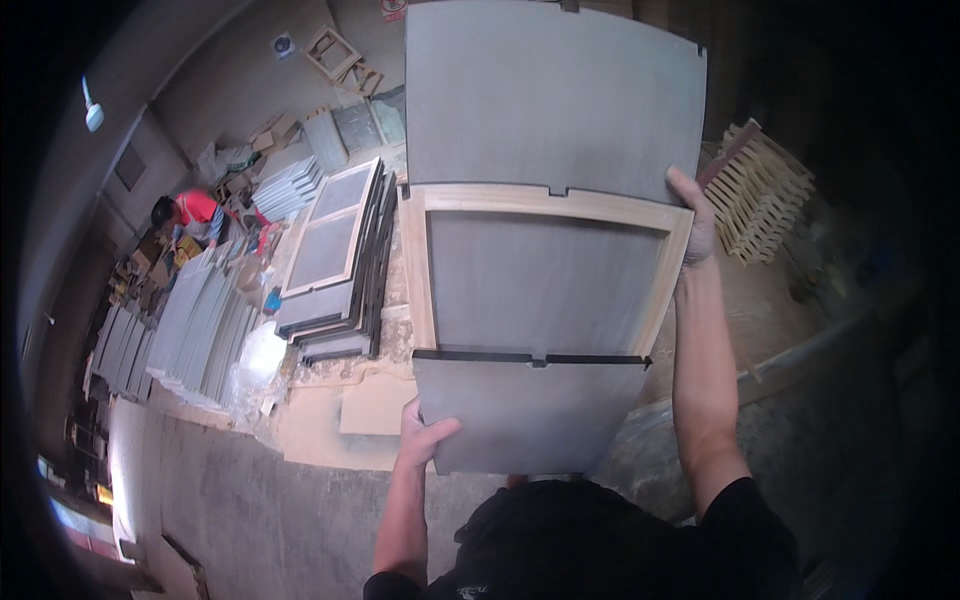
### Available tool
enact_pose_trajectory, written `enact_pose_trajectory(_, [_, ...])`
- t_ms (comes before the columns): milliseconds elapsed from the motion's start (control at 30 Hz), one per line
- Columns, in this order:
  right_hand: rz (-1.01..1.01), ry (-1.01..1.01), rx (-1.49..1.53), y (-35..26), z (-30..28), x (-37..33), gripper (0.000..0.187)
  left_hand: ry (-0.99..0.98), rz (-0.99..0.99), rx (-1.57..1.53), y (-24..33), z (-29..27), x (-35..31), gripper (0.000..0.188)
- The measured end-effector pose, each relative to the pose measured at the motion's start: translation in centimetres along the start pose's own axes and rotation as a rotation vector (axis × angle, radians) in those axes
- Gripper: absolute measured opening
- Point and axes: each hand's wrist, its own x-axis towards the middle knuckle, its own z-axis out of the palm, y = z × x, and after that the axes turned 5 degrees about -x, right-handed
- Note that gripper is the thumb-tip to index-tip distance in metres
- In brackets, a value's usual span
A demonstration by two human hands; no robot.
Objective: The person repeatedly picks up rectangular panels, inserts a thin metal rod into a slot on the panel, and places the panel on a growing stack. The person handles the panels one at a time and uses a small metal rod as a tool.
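In front of me I hold a staggered set of flat grey panels with a pale wooden frame. A large grey panel point(560, 100) makes up the far part. The wooden frame point(420, 270) shows in the middle, around a recessed grey surface. Nearest my body is another grey panel point(530, 410) with a dark, notched far edge. My left hand point(428, 435) is closed on its left edge, thumb on top, fingers hidden beneath. Further out, my right hand point(695, 215) grips the right edge by the far panel, thumb up. How the pieces join underneath is hidden.
Left of the panels stands a pile of similar framed panels point(335, 240). Beyond it lie stacked grey boards point(200, 320), near a person in red point(195, 215) bending over. Clear plastic wrap point(260, 360) lies beside them. Slatted wooden pieces point(760, 195) are stacked at right.
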Motion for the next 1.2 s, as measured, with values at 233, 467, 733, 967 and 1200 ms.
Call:
enact_pose_trajectory(233, [-0.077,0.062,-0.077,0.6,-3.8,-1.7,0.038,-0.023,-0.05,0.047,-1.6,-0.9,3.9,0.054])
enact_pose_trajectory(467, [-0.283,0.158,-0.231,0.2,-2.7,-6.4,0.043,0.0,0.05,0.198,-2.7,0.6,6.6,0.074])
enact_pose_trajectory(733, [-0.498,0.118,-0.461,1.0,-1.1,-11.2,0.03,0.086,0.422,0.577,-2.5,7.8,8.0,0.125])
enact_pose_trajectory(967, [-0.64,0.137,-0.62,-2.1,-2.2,-13.6,0.024,-0.085,0.331,0.7,-0.2,7.7,11.8,0.128])
enact_pose_trajectory(1200, [-0.542,0.357,-0.533,-4.0,-4.6,-14.6,0.021,-0.192,0.131,0.65,-0.4,8.7,10.8,0.08])
